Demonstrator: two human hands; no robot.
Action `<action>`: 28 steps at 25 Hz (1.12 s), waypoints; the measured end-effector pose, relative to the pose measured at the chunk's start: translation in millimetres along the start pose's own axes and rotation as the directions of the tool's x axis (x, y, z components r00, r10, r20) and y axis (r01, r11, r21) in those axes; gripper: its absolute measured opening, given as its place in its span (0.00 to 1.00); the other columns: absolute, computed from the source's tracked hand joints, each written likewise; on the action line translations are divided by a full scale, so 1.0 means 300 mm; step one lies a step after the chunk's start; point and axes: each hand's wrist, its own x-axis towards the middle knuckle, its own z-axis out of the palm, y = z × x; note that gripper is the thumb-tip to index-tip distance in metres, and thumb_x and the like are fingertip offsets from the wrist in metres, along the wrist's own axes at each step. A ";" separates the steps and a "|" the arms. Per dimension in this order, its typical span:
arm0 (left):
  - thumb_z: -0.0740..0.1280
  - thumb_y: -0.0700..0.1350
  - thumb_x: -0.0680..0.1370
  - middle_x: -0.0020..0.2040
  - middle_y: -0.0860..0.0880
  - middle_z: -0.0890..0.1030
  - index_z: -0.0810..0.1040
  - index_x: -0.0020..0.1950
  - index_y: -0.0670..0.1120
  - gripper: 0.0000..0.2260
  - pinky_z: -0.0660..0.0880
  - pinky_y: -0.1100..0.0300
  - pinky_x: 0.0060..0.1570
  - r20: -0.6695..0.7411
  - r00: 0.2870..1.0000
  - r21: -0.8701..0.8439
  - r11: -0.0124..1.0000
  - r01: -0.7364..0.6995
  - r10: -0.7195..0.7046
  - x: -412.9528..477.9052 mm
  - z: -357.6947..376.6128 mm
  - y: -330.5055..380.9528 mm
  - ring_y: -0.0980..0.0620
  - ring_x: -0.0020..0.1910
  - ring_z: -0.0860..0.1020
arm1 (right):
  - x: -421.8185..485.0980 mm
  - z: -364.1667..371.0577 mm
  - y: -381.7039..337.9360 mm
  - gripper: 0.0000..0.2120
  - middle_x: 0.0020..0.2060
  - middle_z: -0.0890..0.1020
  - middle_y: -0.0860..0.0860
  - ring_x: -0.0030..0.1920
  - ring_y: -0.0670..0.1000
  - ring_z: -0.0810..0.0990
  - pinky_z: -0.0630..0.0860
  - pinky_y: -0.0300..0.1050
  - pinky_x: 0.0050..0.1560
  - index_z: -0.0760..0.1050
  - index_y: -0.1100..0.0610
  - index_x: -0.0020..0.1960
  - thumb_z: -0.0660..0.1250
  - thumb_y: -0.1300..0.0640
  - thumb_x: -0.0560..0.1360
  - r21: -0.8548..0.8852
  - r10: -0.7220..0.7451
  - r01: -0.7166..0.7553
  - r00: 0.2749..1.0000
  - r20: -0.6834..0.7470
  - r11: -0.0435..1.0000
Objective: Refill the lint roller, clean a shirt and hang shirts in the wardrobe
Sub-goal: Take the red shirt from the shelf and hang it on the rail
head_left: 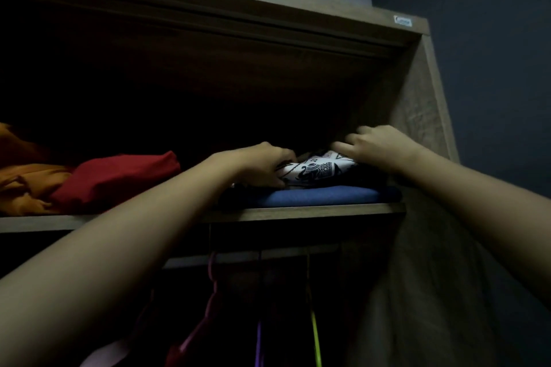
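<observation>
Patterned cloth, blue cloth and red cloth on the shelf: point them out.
patterned cloth (317, 170): head view, its white printed top.
blue cloth (322, 197): head view, its folded front edge.
red cloth (119, 179): head view, its front face.

The folded cloth (319, 168) is white with a black print and lies on a blue garment (322, 196). A red garment (119, 176) lies beside an orange one (21, 185).

On my feed, both arms are bare from the frame's edge to the wrist. The left grip (262, 164) and right grip (378, 147) are bare too, their outlines a little blurred in dim light.
</observation>
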 end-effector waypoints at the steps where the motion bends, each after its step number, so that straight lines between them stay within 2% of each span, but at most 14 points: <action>1: 0.66 0.52 0.74 0.55 0.46 0.79 0.70 0.62 0.53 0.18 0.75 0.53 0.47 -0.056 0.998 0.091 0.996 -0.010 0.015 -0.001 0.008 0.010 0.44 0.52 0.78 | 0.008 0.003 0.002 0.23 0.59 0.75 0.54 0.55 0.57 0.75 0.74 0.48 0.45 0.55 0.52 0.73 0.53 0.59 0.79 -0.044 -0.049 0.047 0.998 -0.045 0.998; 2: 0.64 0.54 0.75 0.56 0.46 0.78 0.68 0.63 0.53 0.17 0.74 0.52 0.45 -0.107 0.994 0.193 0.981 -0.011 0.032 -0.002 0.020 0.022 0.42 0.52 0.78 | 0.008 0.006 0.010 0.24 0.61 0.75 0.54 0.56 0.57 0.75 0.75 0.48 0.48 0.55 0.52 0.73 0.52 0.60 0.79 -0.056 -0.080 0.078 0.996 -0.047 0.995; 4: 0.61 0.54 0.77 0.58 0.46 0.77 0.66 0.65 0.54 0.17 0.74 0.51 0.46 -0.133 0.989 0.256 0.966 -0.026 0.062 -0.014 0.038 0.026 0.41 0.54 0.78 | -0.002 0.006 0.021 0.25 0.63 0.74 0.52 0.59 0.55 0.75 0.74 0.49 0.53 0.53 0.48 0.73 0.54 0.59 0.78 0.057 -0.091 0.086 0.991 0.100 0.995; 7: 0.63 0.46 0.76 0.61 0.49 0.79 0.68 0.68 0.59 0.21 0.73 0.53 0.58 -0.061 0.997 0.003 0.999 -0.037 0.037 -0.070 0.005 -0.006 0.46 0.58 0.77 | -0.044 0.004 0.014 0.36 0.65 0.72 0.51 0.62 0.55 0.74 0.74 0.51 0.56 0.48 0.40 0.74 0.62 0.60 0.73 0.184 -0.099 0.035 0.930 0.353 0.982; 8: 0.63 0.42 0.75 0.63 0.50 0.78 0.68 0.69 0.59 0.24 0.71 0.56 0.60 -0.051 0.998 0.001 0.999 -0.048 0.048 -0.090 -0.006 -0.014 0.48 0.60 0.76 | -0.057 -0.001 0.017 0.40 0.66 0.72 0.51 0.62 0.55 0.74 0.74 0.51 0.57 0.45 0.38 0.73 0.63 0.60 0.72 0.195 -0.078 0.000 0.916 0.393 0.981; 11: 0.58 0.35 0.75 0.76 0.52 0.61 0.59 0.74 0.59 0.31 0.61 0.57 0.68 0.092 0.996 0.077 0.997 -0.017 0.010 -0.143 -0.008 0.008 0.49 0.70 0.67 | -0.082 0.006 0.004 0.46 0.68 0.69 0.55 0.62 0.57 0.73 0.72 0.52 0.60 0.38 0.34 0.72 0.65 0.60 0.70 0.211 -0.019 -0.094 0.877 0.480 0.973; 14: 0.60 0.35 0.75 0.78 0.55 0.50 0.52 0.76 0.58 0.34 0.55 0.63 0.66 0.291 0.955 0.025 0.998 0.051 -0.056 -0.165 -0.041 0.031 0.50 0.75 0.57 | -0.082 -0.020 -0.022 0.46 0.74 0.59 0.56 0.70 0.58 0.64 0.66 0.50 0.67 0.37 0.37 0.73 0.65 0.60 0.69 0.353 -0.008 -0.237 0.820 0.573 0.905; 15: 0.62 0.36 0.74 0.78 0.55 0.49 0.52 0.76 0.57 0.35 0.54 0.63 0.67 0.295 0.953 0.004 0.998 0.067 -0.065 -0.179 -0.074 0.025 0.51 0.75 0.55 | -0.079 -0.041 -0.027 0.46 0.76 0.54 0.55 0.73 0.57 0.58 0.60 0.51 0.71 0.37 0.40 0.74 0.65 0.59 0.69 0.416 -0.025 -0.253 0.830 0.557 0.874; 17: 0.65 0.38 0.73 0.78 0.54 0.49 0.53 0.76 0.56 0.36 0.54 0.60 0.72 0.191 0.977 -0.030 0.994 0.103 -0.095 -0.220 -0.153 -0.017 0.52 0.76 0.54 | -0.068 -0.097 -0.052 0.48 0.77 0.44 0.52 0.76 0.52 0.46 0.45 0.54 0.74 0.36 0.46 0.74 0.68 0.53 0.70 0.503 -0.063 -0.170 0.909 0.413 0.848; 19: 0.68 0.41 0.72 0.78 0.55 0.50 0.53 0.76 0.56 0.37 0.57 0.57 0.73 0.105 0.976 -0.024 0.981 0.195 -0.191 -0.272 -0.208 -0.079 0.52 0.75 0.55 | -0.064 -0.159 -0.128 0.52 0.76 0.41 0.47 0.76 0.47 0.43 0.41 0.51 0.73 0.34 0.47 0.74 0.68 0.38 0.67 0.585 -0.108 -0.027 0.975 0.195 0.811; 21: 0.72 0.48 0.70 0.78 0.52 0.50 0.47 0.76 0.58 0.43 0.57 0.53 0.73 0.167 0.917 0.121 0.930 0.347 -0.363 -0.321 -0.224 -0.146 0.49 0.76 0.55 | -0.053 -0.208 -0.234 0.56 0.76 0.40 0.46 0.75 0.46 0.42 0.41 0.48 0.73 0.34 0.49 0.74 0.60 0.26 0.60 0.595 -0.125 0.064 0.990 0.062 0.801; 24: 0.75 0.59 0.65 0.78 0.47 0.52 0.39 0.75 0.60 0.52 0.60 0.46 0.71 0.251 0.771 0.271 0.807 0.524 -0.585 -0.378 -0.166 -0.216 0.43 0.74 0.58 | -0.009 -0.223 -0.359 0.61 0.76 0.39 0.50 0.76 0.51 0.42 0.42 0.50 0.74 0.34 0.52 0.75 0.54 0.20 0.56 0.519 -0.116 0.111 0.993 -0.024 0.848; 26: 0.74 0.59 0.66 0.73 0.45 0.65 0.47 0.76 0.58 0.48 0.66 0.46 0.65 0.176 0.794 0.234 0.808 0.541 -0.582 -0.386 -0.114 -0.226 0.43 0.68 0.68 | 0.008 -0.212 -0.415 0.61 0.76 0.41 0.51 0.76 0.53 0.43 0.43 0.53 0.74 0.33 0.52 0.75 0.55 0.20 0.56 0.517 -0.107 0.104 0.994 -0.025 0.849; 28: 0.72 0.54 0.70 0.64 0.45 0.74 0.63 0.71 0.54 0.32 0.71 0.43 0.61 0.036 0.868 0.352 0.819 0.453 -0.495 -0.379 -0.084 -0.219 0.43 0.61 0.74 | 0.011 -0.199 -0.456 0.59 0.76 0.42 0.52 0.76 0.55 0.46 0.46 0.54 0.74 0.34 0.51 0.75 0.60 0.24 0.59 0.541 -0.081 0.082 0.996 -0.025 0.837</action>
